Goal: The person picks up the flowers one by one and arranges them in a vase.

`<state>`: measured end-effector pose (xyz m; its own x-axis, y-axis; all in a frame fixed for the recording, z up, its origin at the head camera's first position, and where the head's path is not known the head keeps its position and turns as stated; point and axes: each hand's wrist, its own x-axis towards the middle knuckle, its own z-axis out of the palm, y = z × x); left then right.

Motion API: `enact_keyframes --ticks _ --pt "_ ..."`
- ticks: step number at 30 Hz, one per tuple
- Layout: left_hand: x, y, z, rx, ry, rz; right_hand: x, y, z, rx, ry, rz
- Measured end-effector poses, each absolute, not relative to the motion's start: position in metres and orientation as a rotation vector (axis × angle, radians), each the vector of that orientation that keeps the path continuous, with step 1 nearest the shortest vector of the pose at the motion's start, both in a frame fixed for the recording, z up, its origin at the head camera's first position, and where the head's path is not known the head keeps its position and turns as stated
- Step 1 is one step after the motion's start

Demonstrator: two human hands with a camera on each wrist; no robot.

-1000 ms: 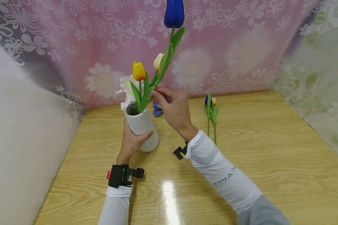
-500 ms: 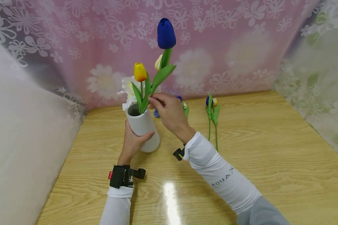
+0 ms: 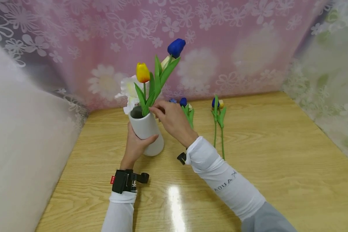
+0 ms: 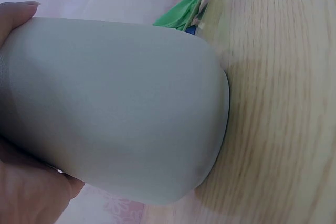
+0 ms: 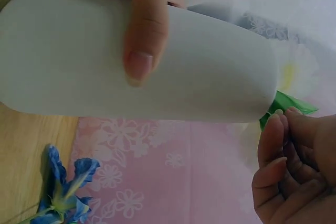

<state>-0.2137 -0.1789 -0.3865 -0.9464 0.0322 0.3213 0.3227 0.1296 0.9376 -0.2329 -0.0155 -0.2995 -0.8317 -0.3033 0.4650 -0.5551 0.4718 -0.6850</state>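
My left hand (image 3: 135, 145) grips a white vase (image 3: 147, 133) around its side, thumb across the front. The vase stands on the wooden table, leaning a little. At its rim my right hand (image 3: 175, 119) pinches the lower part of a blue tulip (image 3: 176, 48), whose stem end is hidden. In the right wrist view those fingertips meet a green leaf (image 5: 289, 103) right at the vase mouth. A yellow tulip (image 3: 143, 72), a cream tulip (image 3: 166, 62) partly behind the blue one, and a white ruffled flower (image 3: 130, 88) rise from the vase.
Right of my right hand lie a blue tulip (image 3: 183, 102) and other green-leaved flowers on the table (image 3: 264, 154). Farther right lies a pair of stems (image 3: 215, 129) with blue and yellow heads. A blue ruffled flower (image 5: 65, 192) lies near the vase. A pink floral curtain (image 3: 220, 48) hangs behind.
My right hand has lowered the blue tulip toward the vase, and its head has dropped and tilted right. The left hand keeps its grip on the vase.
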Motion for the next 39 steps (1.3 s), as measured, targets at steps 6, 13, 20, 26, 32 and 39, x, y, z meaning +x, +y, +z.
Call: enact_keyframes --ticks 6,13,20,26,32,39 --pt "-0.214 -0.177 -0.388 -0.366 -2.176 -1.925 -0.233 -0.01 -0.31 0.789 -2.478 1.331" --pt "-0.215 -0.177 -0.388 -0.335 -2.206 -1.903 -0.233 0.002 -0.331 0.753 -2.557 1.335" --pt "-0.215 -0.179 -0.387 -0.324 -2.215 -1.884 -0.235 0.018 -0.351 0.691 -2.648 1.357" --pt "-0.213 -0.179 -0.386 -0.323 -2.21 -1.912 -0.238 0.031 -0.365 0.615 -2.662 1.332" --pt "-0.213 -0.178 -0.386 -0.33 -2.205 -1.92 -0.24 0.045 -0.376 0.481 -2.713 1.324" --pt "-0.214 -0.179 -0.388 -0.348 -2.193 -1.921 -0.245 0.068 -0.392 0.363 -2.732 1.291"
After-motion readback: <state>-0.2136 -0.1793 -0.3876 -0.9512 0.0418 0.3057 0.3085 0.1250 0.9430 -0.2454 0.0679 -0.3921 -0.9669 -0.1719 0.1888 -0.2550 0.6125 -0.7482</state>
